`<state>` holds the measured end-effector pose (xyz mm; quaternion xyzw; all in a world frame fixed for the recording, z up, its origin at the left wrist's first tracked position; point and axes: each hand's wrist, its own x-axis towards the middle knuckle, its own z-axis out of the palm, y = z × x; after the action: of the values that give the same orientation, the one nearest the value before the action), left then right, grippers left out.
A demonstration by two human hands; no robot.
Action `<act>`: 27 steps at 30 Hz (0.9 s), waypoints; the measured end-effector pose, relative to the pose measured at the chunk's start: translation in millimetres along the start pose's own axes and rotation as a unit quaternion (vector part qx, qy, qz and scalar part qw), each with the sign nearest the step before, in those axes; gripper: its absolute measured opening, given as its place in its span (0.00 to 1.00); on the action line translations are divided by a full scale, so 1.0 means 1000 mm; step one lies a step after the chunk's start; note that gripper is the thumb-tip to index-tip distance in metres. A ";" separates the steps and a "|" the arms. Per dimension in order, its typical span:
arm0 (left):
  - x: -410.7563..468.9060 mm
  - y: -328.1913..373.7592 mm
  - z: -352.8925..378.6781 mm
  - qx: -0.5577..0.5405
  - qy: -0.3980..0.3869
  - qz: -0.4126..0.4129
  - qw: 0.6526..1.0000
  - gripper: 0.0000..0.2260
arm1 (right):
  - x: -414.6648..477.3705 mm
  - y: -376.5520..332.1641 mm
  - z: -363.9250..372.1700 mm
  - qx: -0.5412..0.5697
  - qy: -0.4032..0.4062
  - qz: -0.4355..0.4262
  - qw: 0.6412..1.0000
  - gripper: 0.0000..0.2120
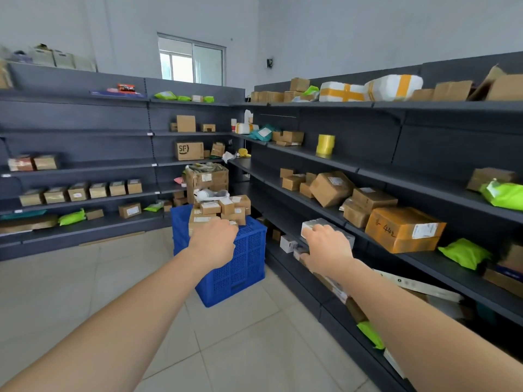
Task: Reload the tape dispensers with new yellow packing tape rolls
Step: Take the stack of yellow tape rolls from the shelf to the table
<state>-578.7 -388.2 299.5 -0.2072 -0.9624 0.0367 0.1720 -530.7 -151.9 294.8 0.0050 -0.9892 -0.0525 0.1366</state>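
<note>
On right shelf [356, 165], yellow tape rolls [325, 144] looking light, stiff; try gripping round sides. You're showing left hand [215, 239] curled, right hand [328, 247] spread, holds unclear.

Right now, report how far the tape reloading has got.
Nothing looks done: no dispenser is in view. In hand: no tape. The left hand is curled in front of the blue crate, and the right hand rests on a grey parcel. Still to do: fetch the yellow tape rolls standing untouched on the right-side shelf, find the dispensers and load them.
</note>
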 end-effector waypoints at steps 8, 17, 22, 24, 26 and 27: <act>0.125 -0.025 0.048 -0.016 0.003 0.033 0.999 0.08 | 0.110 0.025 0.035 -0.019 -0.015 0.014 1.000 0.18; 0.281 -0.062 0.093 -0.045 0.023 0.074 0.996 0.05 | 0.252 0.054 0.067 -0.037 -0.007 0.081 0.996 0.20; 0.369 -0.070 0.119 -0.052 0.045 0.096 0.993 0.11 | 0.323 0.069 0.074 -0.049 0.004 0.096 0.994 0.19; 0.403 -0.069 0.129 -0.054 0.050 0.096 0.993 0.13 | 0.349 0.081 0.078 -0.060 0.004 0.102 0.993 0.17; 0.437 -0.065 0.139 -0.062 0.055 0.099 0.992 0.14 | 0.377 0.096 0.082 -0.073 0.008 0.112 0.991 0.17; 0.453 -0.063 0.144 -0.066 0.059 0.103 0.991 0.14 | 0.391 0.104 0.085 -0.077 0.011 0.116 0.990 0.18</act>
<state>-1040.5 -259.3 316.6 -0.3181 -0.9244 -0.0219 0.2095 -930.0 -49.3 330.0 -0.1200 -0.9745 -0.1125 0.1527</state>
